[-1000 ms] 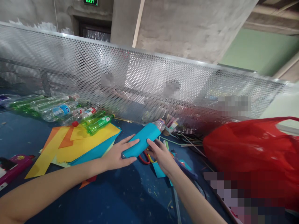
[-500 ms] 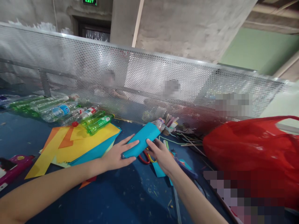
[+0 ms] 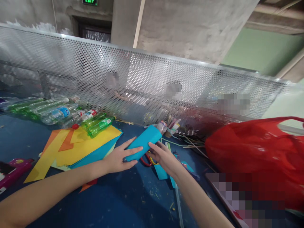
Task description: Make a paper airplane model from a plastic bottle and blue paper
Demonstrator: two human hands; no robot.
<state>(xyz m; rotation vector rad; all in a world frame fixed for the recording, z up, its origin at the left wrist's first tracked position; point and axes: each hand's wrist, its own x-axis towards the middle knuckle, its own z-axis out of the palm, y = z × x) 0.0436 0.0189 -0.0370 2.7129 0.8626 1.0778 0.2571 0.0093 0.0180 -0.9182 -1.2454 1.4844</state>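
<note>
A plastic bottle (image 3: 162,126) wrapped in a blue paper sheet (image 3: 147,138) lies tilted above the table, its clear neck pointing up to the right. My left hand (image 3: 121,155) is closed round the lower end, fingers over the paper. On the right side my right hand (image 3: 163,157) holds the wrap near its middle, the thumb on top and the other fingers partly hidden. Beneath the bottle are the red and yellow handles of scissors (image 3: 146,161). Blue paper scraps (image 3: 161,172) lie under my right hand.
Yellow, orange and blue paper sheets (image 3: 92,144) lie to the left, with several plastic bottles (image 3: 60,112) behind. A magenta glue gun (image 3: 15,171) is at the left edge. A perforated metal screen (image 3: 142,76) bounds the back; a red bag (image 3: 251,152) stands right.
The view shifts slightly. Both hands keep their hold on the paper-wrapped bottle, which stays almost in the same place.
</note>
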